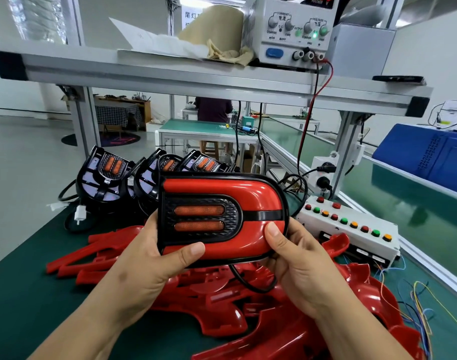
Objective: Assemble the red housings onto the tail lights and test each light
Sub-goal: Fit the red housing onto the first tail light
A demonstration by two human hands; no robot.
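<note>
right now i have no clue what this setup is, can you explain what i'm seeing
No machine here: these are a person's two bare hands, filmed by one wide camera worn on the head, looking forward and down. The left hand and right hand hold a tail light with a glossy red housing fitted, thumbs on its front; its black cable hangs below. On the green bench mat lie loose red housings, and behind stand bare tail lights without one. At right is a white button box; a power supply sits on the shelf above.
</note>
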